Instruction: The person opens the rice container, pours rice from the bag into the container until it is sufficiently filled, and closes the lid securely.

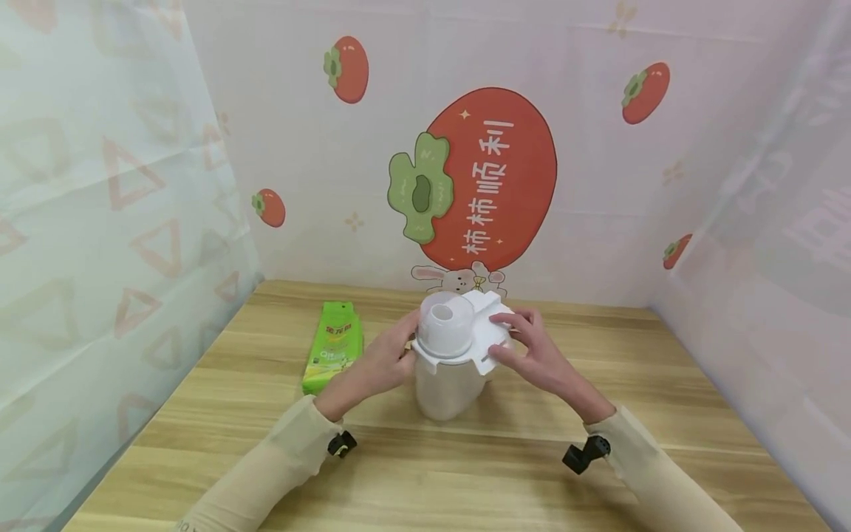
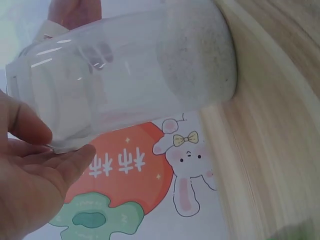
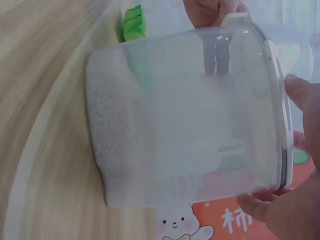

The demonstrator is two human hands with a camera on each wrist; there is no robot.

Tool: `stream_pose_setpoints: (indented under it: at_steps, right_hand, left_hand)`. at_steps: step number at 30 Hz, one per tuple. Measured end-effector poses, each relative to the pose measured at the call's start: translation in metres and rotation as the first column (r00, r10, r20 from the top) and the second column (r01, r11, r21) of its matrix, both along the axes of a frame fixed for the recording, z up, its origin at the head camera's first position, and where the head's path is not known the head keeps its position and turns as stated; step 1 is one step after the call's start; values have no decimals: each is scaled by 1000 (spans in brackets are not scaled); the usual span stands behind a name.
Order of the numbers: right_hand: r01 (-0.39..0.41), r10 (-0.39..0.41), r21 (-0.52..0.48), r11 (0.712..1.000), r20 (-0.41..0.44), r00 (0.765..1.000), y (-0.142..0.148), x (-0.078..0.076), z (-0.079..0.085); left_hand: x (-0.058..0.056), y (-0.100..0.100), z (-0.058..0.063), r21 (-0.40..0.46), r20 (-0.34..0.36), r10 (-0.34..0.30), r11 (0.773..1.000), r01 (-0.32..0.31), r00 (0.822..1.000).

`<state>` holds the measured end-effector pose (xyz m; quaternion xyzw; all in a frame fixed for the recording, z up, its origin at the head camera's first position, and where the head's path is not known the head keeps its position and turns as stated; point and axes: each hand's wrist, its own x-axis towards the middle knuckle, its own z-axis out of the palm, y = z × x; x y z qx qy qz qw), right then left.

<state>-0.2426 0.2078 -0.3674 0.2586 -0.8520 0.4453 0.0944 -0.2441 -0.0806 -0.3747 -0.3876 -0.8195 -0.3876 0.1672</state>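
Observation:
A clear plastic storage container (image 1: 444,391) stands on the table, pale grains (image 3: 117,120) filling its lower part. Its white lid (image 1: 492,336) sits on top, and a translucent round cup (image 1: 444,325) rests upside down on the lid. At the left side, my left hand (image 1: 388,355) pinches the lid's edge; the left wrist view shows thumb and fingers at the rim. My right hand (image 1: 535,355) grips the lid's right part, with fingers spread over the top and along the edge. The container's far side is hidden in the head view.
A green packet (image 1: 334,343) lies to the left of the container on the wooden table (image 1: 425,480). Behind stands a white backdrop (image 1: 585,222) printed with persimmons and a rabbit; pale cloth hangs at both sides. Small black cameras sit on both wrists.

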Motion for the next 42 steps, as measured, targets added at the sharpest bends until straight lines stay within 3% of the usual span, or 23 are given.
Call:
stream_pose_setpoints:
  at_steps: [4,10,16,20,25,30,35,39,42]
  right_hand:
    - [25,-26,-13,1000,-26,999,-2,5,-2]
    - [73,-79,-66,995,-90,993,-9,14,-4]
    - [107,-113,-67,992,-98,989,-11,17,-9]
    - [98,-103,-37,994,-156,982,-12,20,-10]
    - [127,-99,85,988,-270,958,-7,19,-4]
    - [201,-101,272,941,-341,935,-2,17,6]
    - [260,-117,360,896,-374,920,0,14,11]
    - [223,-84,354,908,-369,926,3,7,8]
    - [107,-8,317,942,-300,954,6,1,5]
  left_hand:
    - [-5,-3,-1,-12,-38,114,993,-114,993]
    - [-10,-3,-1,-26,-59,214,976,-215,975]
    - [-13,-2,-2,3,-85,265,964,-266,960]
    - [-18,-5,-4,21,-63,300,954,-300,952]
    - [-17,-10,-6,48,-54,297,954,-295,953]
    - [-9,-14,-7,125,-90,296,951,-284,951]
    - [3,-10,-4,180,4,266,948,-262,964]
    - [10,-4,-5,158,69,243,955,-251,968]
    - [13,1,-8,134,136,221,962,-239,966]
